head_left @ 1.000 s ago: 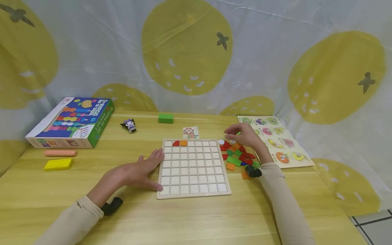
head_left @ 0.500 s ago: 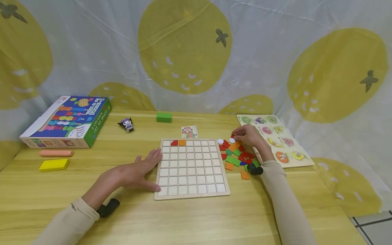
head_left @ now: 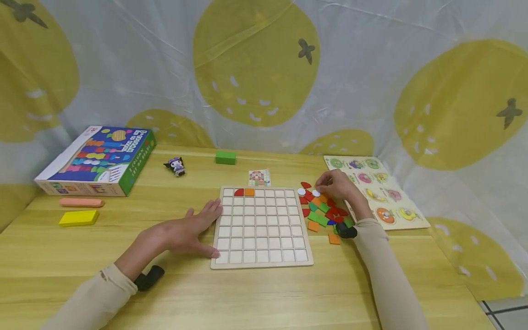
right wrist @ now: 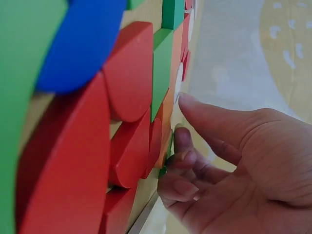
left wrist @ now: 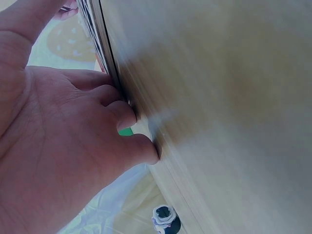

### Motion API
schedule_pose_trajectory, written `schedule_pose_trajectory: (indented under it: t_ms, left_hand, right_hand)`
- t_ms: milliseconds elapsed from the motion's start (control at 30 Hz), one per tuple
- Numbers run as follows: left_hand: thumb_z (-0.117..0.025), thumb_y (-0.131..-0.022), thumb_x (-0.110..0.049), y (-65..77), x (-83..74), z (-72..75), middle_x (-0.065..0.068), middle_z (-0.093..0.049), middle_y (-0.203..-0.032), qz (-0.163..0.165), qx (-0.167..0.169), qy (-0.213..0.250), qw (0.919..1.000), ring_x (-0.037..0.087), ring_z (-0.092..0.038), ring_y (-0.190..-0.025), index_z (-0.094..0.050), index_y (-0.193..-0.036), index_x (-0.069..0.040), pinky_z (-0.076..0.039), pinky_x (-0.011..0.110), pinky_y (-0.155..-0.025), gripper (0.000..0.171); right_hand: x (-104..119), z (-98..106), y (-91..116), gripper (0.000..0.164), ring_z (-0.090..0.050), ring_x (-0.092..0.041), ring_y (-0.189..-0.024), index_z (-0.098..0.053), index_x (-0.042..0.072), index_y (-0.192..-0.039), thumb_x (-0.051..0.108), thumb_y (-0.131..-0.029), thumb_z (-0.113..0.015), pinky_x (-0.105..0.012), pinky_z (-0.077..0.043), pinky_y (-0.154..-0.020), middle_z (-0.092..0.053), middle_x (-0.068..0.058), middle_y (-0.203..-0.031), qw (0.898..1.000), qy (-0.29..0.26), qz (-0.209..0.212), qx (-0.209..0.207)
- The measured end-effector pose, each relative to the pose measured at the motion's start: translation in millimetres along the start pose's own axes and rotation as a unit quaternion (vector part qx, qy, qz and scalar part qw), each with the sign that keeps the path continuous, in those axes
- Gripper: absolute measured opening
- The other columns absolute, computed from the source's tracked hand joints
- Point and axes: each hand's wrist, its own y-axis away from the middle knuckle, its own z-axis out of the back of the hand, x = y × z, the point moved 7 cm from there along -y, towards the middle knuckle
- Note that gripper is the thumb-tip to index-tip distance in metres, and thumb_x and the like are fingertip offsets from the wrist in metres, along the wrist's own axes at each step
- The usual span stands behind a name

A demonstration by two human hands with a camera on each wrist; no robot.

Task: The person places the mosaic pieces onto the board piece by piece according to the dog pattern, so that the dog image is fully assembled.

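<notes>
My left hand (head_left: pixel 181 232) rests at the left edge of the wooden grid board (head_left: pixel 264 265), fingers extended and thumb at its lower left corner. A red quarter-circle piece (head_left: pixel 239 192) and an orange square (head_left: pixel 249 192) sit in the board's top row. My right hand (head_left: pixel 339 187) is over the far side of a pile of coloured pieces, fingertips beside a white round piece (head_left: pixel 316 193). In the right wrist view, the thumb and forefinger of the right hand (right wrist: pixel 239 156) are apart, close to the pieces. A red piece (head_left: pixel 305 185) lies beyond the white ones.
A fruit puzzle board (head_left: pixel 383 213) lies to the right of the pile. Behind the grid board are a small pattern card (head_left: pixel 259 178), a green block (head_left: pixel 225 157) and a figurine (head_left: pixel 176 166). At left stand a toy box (head_left: pixel 99 160), an orange stick (head_left: pixel 81 202) and a yellow block (head_left: pixel 79 217).
My right hand has lowered toward the pile and shifted right. A red piece near its fingertips half a second ago now lies apart from them. The left hand stays at the board.
</notes>
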Motion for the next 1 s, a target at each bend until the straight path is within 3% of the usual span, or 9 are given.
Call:
schedule_pose_trajectory:
  t_ms: [200,333,433,667,1000]
  left_hand:
    - [-0.081,-0.097,-0.045,-0.6,1.8,0.4,0.024,0.009,-0.179,0.005,0.001,-0.005,1.0000,0.045,0.007,-0.165,-0.008,-0.170,0.006,0.004,0.073,-0.126,0.116]
    - [-0.081,-0.097,-0.046,-0.9,3.1,0.9,0.024,0.009,-0.179,0.010,0.003,-0.011,0.9999,0.045,0.007,-0.165,-0.007,-0.170,0.006,0.004,0.072,-0.127,0.116]
    - [-0.081,-0.097,-0.046,-1.9,2.6,0.9,0.024,0.008,-0.179,0.009,0.004,-0.011,0.9999,0.045,0.007,-0.165,-0.008,-0.170,0.006,0.004,0.072,-0.127,0.116]
    - [-0.082,-0.096,-0.046,-2.9,2.6,-0.2,0.023,0.008,-0.179,0.012,0.005,-0.009,0.9999,0.045,0.006,-0.165,-0.008,-0.170,0.005,0.004,0.073,-0.127,0.116]
    - [-0.080,-0.097,-0.047,-3.0,2.7,0.9,0.023,0.007,-0.179,0.015,0.006,-0.016,0.9998,0.045,0.005,-0.165,-0.008,-0.171,0.005,0.003,0.073,-0.127,0.115]
  right_hand:
    - [8.0,-2.9,-4.3,0.017,-0.065,-0.030,-0.087,-0.077,-0.005,-0.115,0.005,-0.101,-0.074,-0.032,-0.053,-0.075,-0.070,-0.017,-0.100,0.999,0.005,0.043,-0.004]
    - [20.6,-9.4,-9.0,0.027,-0.067,-0.029,-0.083,-0.074,-0.004,-0.128,0.007,-0.103,-0.073,-0.032,-0.052,-0.070,-0.067,-0.016,-0.099,0.996,0.000,0.093,0.016]
    - [30.4,-15.6,-11.5,0.027,-0.066,-0.024,-0.076,-0.075,-0.005,-0.127,0.007,-0.103,-0.072,-0.031,-0.051,-0.067,-0.068,-0.014,-0.097,0.993,0.004,0.112,0.030]
    - [37.9,-24.1,-13.0,0.009,-0.061,-0.019,-0.068,-0.079,-0.001,-0.105,0.007,-0.103,-0.074,-0.028,-0.053,-0.061,-0.070,-0.009,-0.087,0.996,0.009,0.083,0.041]
    - [33.0,-17.8,-8.1,0.009,-0.065,-0.021,-0.076,-0.079,0.000,-0.108,0.006,-0.100,-0.077,-0.031,-0.054,-0.071,-0.075,-0.011,-0.094,0.995,0.009,0.072,0.068]
